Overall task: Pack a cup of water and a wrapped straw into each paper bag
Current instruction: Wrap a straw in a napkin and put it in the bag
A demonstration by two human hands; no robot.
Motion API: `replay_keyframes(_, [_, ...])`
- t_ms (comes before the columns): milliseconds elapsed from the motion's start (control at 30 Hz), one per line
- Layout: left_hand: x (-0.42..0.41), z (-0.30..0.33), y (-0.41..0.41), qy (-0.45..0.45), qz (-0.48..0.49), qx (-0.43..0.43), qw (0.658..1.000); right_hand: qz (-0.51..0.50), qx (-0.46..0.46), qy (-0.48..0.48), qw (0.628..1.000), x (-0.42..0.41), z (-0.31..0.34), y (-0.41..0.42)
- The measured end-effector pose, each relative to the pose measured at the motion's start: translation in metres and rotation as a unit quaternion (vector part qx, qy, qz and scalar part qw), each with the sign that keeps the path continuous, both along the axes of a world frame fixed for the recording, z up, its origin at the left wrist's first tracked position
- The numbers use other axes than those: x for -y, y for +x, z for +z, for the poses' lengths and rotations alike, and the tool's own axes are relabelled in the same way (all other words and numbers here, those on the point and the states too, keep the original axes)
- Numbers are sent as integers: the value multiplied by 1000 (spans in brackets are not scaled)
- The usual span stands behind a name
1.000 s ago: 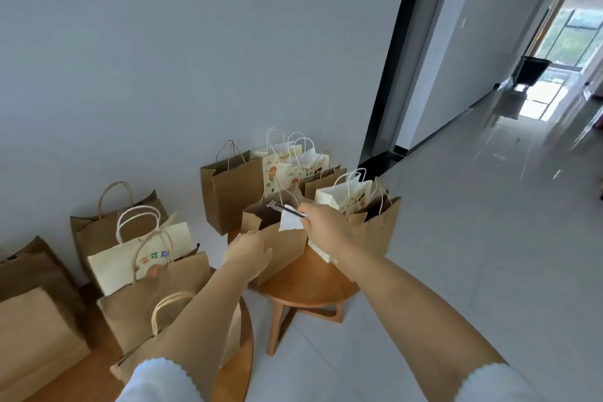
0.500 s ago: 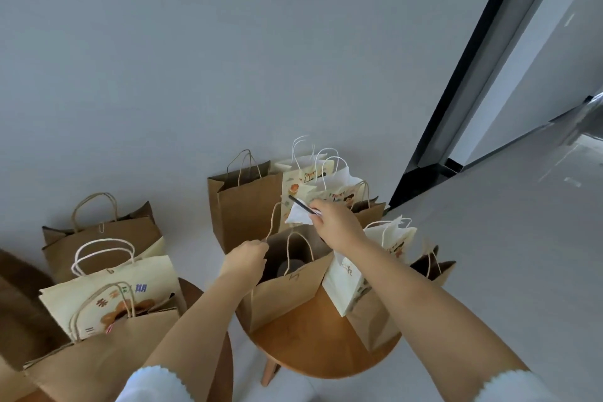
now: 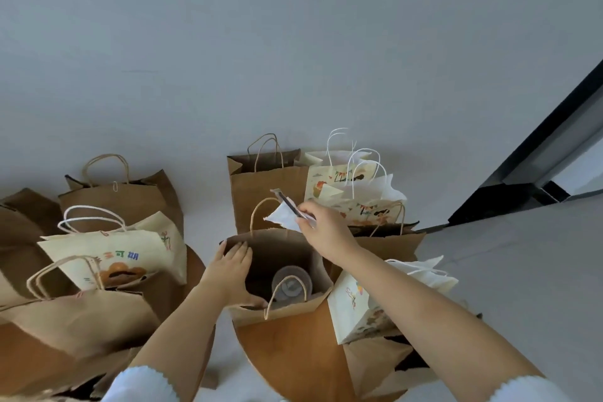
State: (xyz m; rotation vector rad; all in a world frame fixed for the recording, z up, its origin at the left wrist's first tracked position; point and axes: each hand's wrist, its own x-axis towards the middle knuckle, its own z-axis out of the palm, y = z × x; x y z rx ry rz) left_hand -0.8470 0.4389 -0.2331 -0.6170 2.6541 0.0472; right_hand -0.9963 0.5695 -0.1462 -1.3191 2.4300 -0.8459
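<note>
Two bare hands work over an open brown paper bag that stands on a round wooden table in the head view. The left hand grips the bag's left rim, thumb outside and fingers curled over the edge, holding the mouth wide. Inside, at the bottom, a clear lidded cup stands upright. The right hand hovers above the bag's far rim, its fingers pinching a wrapped straw together with a white paper napkin; the straw points up and away to the left. More brown and printed cream bags crowd behind and to the right, and others sit on a second table at the left.
</note>
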Motion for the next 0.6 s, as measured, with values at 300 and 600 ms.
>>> replay_keyframes(300, [1,-1,-4,5,9,17,1000,59,7,-117,991,20,-4,23])
replay_keyframes(600, [7,0,-3,4,5,3,1000,147,-70,229,960,12,-55,14])
